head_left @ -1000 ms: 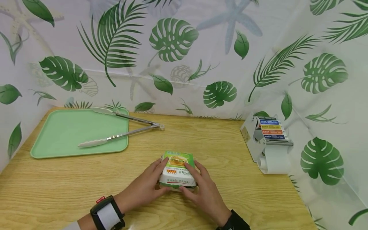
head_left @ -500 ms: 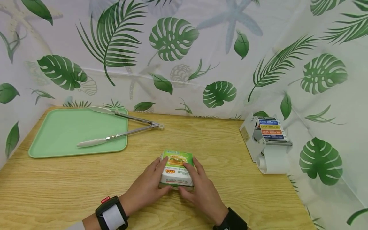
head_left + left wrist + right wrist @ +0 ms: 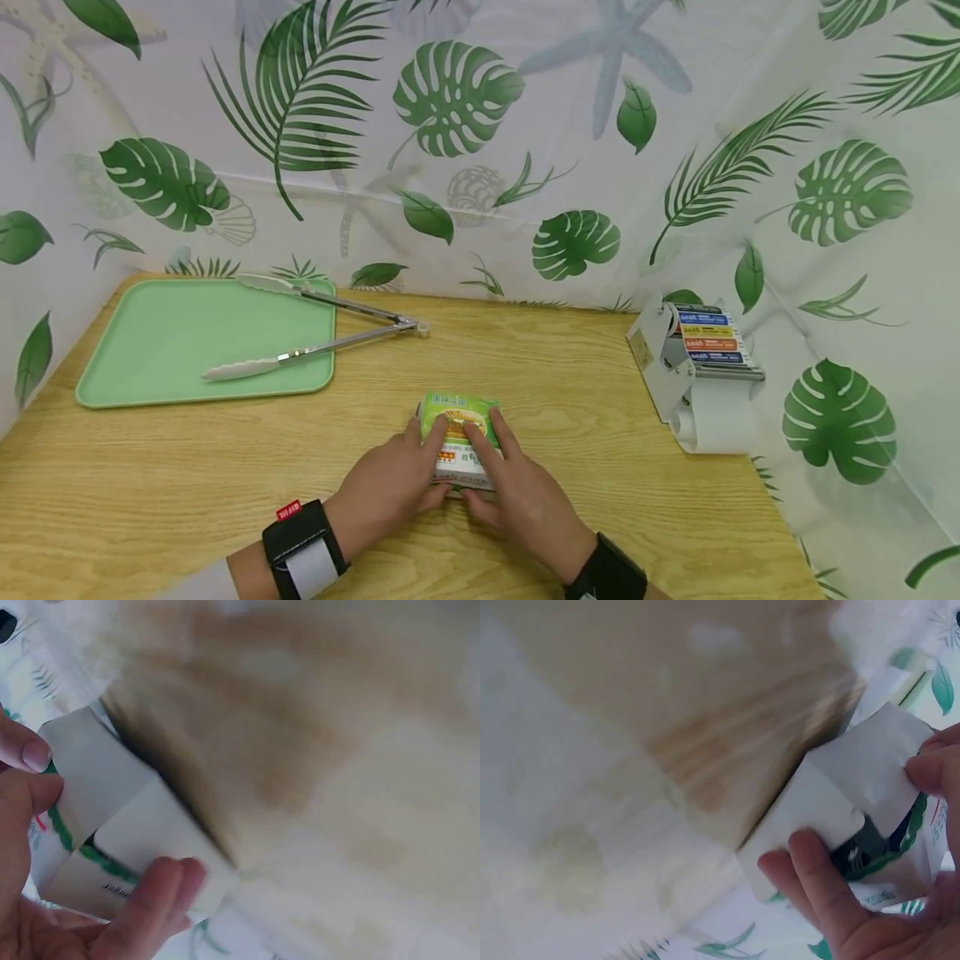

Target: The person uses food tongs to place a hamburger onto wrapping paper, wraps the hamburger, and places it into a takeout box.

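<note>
A green and white paper burger box (image 3: 457,403) with a burger picture on its lid sits on the wooden table in front of me. My left hand (image 3: 390,475) grips its left side, fingers over the top and thumb at the near face. On the opposite side my right hand (image 3: 528,500) holds it the same way, its index finger lying across the lid. In the left wrist view, the white carton flaps (image 3: 157,825) show between the fingers. A dark gap stands between the box's flaps (image 3: 877,761) in the right wrist view. The contents are hidden.
A light green tray (image 3: 150,342) lies at the back left. Spread metal tongs (image 3: 360,337) with pale tips rest partly on it. At the right edge stands a label dispenser (image 3: 705,375) with coloured strips and a white roll. A leaf-print cloth (image 3: 480,200) hangs behind the table.
The fingers of both hands have moved inward over the lid, covering more of the burger picture. The box stays nearly where it was. Tray, tongs and dispenser have not moved.
</note>
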A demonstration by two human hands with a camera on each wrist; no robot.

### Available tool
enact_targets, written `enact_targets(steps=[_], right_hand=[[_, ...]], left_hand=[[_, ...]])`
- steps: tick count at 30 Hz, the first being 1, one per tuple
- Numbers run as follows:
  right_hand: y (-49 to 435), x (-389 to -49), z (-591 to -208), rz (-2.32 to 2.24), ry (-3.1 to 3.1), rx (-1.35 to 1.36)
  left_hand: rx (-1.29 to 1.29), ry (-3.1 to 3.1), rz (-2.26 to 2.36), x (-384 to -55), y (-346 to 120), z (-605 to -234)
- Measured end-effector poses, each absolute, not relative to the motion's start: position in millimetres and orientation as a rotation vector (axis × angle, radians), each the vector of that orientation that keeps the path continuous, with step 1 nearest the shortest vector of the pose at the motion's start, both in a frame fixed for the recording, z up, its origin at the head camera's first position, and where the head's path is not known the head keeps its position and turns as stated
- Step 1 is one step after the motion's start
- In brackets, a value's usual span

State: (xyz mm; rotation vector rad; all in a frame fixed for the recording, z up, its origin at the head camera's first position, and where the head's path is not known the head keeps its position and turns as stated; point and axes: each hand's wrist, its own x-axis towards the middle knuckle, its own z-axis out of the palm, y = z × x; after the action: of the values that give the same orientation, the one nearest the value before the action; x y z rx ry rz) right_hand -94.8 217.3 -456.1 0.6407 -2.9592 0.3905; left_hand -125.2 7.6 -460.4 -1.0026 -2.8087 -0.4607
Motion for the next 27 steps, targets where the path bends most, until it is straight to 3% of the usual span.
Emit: enact_targets(steps=[9, 27], right_hand=[[225.4, -98.1, -457.6, 0.055, -2.784, 0.877], [223.0, -95.7, -466.3, 0.108, -2.941, 0.749]], left_hand=[[-1.069, -2.621, -0.029, -123.5, 8.1, -453.0], [-1.029, -2.744, -0.146, -128.9, 8.8, -460.2]])
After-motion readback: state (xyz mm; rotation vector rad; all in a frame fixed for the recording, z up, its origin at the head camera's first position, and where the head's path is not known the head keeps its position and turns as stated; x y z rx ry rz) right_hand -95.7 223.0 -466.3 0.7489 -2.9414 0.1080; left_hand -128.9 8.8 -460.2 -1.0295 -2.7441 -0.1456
